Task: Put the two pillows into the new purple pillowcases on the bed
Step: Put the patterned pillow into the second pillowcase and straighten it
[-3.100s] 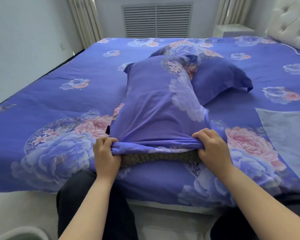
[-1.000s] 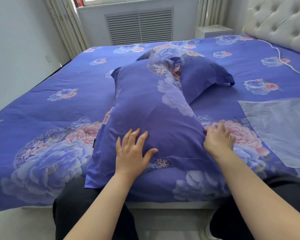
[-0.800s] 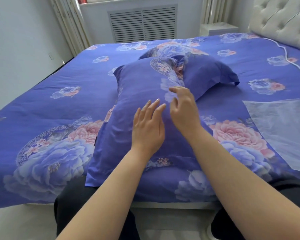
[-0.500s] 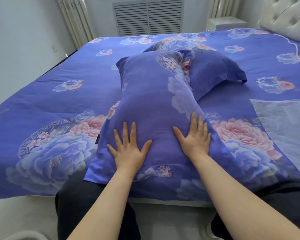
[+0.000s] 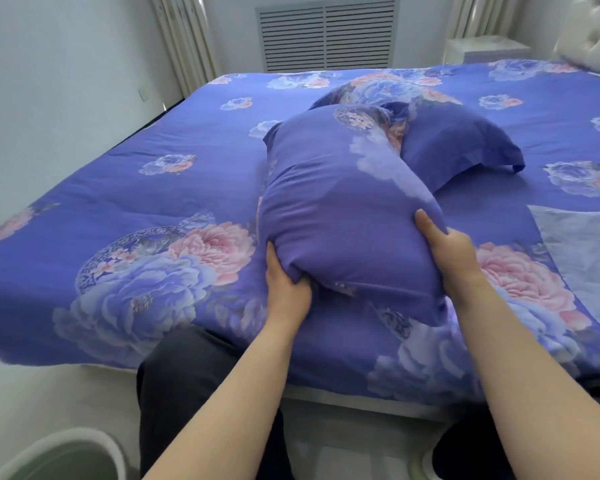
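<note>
White bin (image 5: 66, 455) cut off at near left, left hand (image 5: 286, 285) gripping the near pillow (image 5: 343, 209) in its purple case, fingers buried underneath, right hand (image 5: 447, 251) clasping its right side, second cased pillow (image 5: 458, 143) half hidden behind, no writing legible.

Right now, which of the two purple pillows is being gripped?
The nearer pillow, at the bed's front edge: both hands, left and right, grip its near end. The far pillow lies behind it, untouched.
</note>
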